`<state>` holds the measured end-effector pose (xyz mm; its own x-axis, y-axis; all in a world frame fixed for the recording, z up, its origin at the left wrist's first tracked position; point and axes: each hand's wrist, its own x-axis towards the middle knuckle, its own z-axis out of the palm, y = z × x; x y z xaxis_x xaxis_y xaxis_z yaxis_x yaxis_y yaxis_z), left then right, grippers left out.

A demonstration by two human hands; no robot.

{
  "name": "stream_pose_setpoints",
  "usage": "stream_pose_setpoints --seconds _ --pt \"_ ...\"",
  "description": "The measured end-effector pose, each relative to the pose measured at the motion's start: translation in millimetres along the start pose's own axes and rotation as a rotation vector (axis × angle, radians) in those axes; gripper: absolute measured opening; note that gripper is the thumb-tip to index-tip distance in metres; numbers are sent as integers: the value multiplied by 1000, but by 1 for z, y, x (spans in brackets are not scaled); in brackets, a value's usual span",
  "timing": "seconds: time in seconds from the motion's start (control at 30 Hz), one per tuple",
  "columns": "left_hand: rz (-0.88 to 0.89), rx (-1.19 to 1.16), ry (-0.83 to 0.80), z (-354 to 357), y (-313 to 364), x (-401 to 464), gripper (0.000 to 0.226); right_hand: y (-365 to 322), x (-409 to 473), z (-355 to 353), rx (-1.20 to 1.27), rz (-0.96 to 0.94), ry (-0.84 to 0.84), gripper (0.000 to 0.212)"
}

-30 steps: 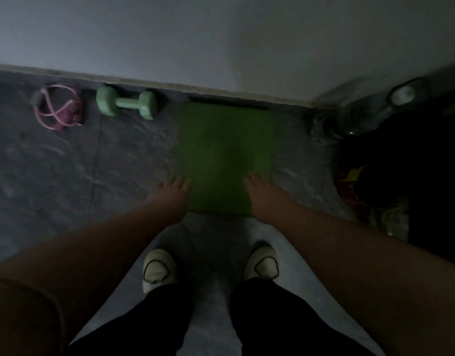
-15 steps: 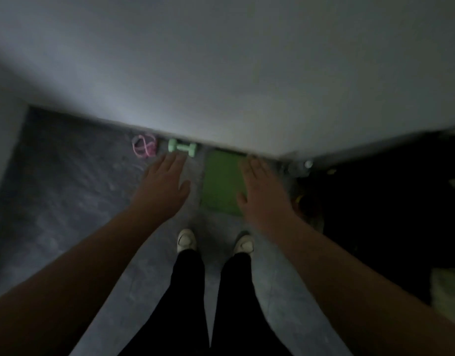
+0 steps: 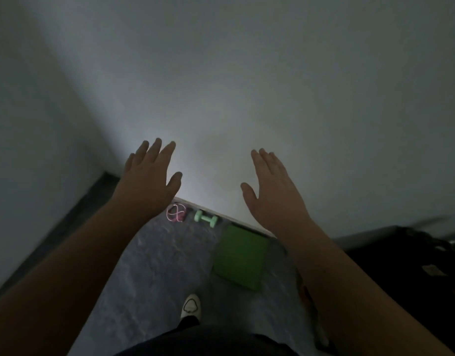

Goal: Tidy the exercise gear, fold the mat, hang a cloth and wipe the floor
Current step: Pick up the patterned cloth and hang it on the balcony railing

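Hands are both raised and empty: the left hand (image 3: 150, 181) and the right hand (image 3: 274, 194) show straight, spread fingers (image 3: 158, 150), clear of everything. The folded green foam mat (image 3: 240, 256) lies flat on the grey marbled floor (image 3: 157, 265) against the white wall (image 3: 247, 86), right of the mint-green dumbbell (image 3: 206, 218) and coiled pink cord (image 3: 175, 213). It looks light and springy; best gripped along both side edges.

a plain white wall (image 3: 247, 73) meets the grey floor (image 3: 157, 265). one white shoe (image 3: 191, 305) stands on that floor.
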<state>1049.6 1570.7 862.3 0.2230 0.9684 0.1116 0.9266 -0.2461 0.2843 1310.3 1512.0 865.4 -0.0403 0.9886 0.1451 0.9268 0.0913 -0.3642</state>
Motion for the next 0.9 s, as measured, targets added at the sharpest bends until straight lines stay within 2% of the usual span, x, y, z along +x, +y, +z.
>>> stream_pose_setpoints --seconds 0.13,0.43,0.67,0.9 --pt "-169 -30 37 -6 18 -52 68 2 -18 -12 1 -127 -17 68" --pt "-411 4 105 -18 88 -194 67 14 -79 -39 14 -381 -127 69" --pt "-606 101 204 -53 87 -295 70 -41 -124 -42 108 -616 -152 67" --pt "-856 129 307 -81 69 -433 70 -137 -188 -28 175 -832 -250 67"
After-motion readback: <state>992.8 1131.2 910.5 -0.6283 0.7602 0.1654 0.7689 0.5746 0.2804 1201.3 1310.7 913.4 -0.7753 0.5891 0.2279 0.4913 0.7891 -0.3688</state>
